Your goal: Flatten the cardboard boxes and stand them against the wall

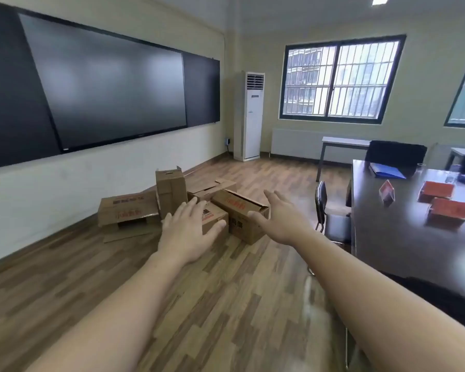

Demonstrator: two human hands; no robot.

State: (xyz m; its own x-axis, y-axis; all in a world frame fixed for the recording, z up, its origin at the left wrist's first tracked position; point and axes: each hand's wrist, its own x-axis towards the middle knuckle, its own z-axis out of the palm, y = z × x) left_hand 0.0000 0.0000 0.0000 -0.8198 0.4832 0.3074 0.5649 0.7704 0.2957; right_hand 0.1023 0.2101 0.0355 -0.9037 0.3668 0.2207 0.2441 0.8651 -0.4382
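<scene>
Both arms are stretched out toward a cluster of brown cardboard boxes [183,208] on the wood floor [226,304], close to the white wall [65,189] under the dark board [102,81]. None of them is flat: a tall narrow box [171,193] stands upright with its top flaps up, a wide low box [126,212] lies to its left with a flap sagging onto the floor, a small box [212,220] sits in front, a long box [240,220] lies on the right with its end open, and another with spread flaps [210,187] sits behind. The left hand [188,232] hovers in front of the small box, fingers [192,208] straight and spread, holding nothing. The right hand [279,218] reaches beside the long box, palm open, fingers [270,196] extended, also gripping nothing; I cannot tell if either hand touches cardboard.

Open floor runs from the boxes back to the viewer and on toward the white standing air conditioner [249,115] in the corner. On the right the room tightens: a black chair [330,216] and the edge of a dark desk [387,237] sit near the long box.

Red print marks several boxes, too blurred to read
</scene>
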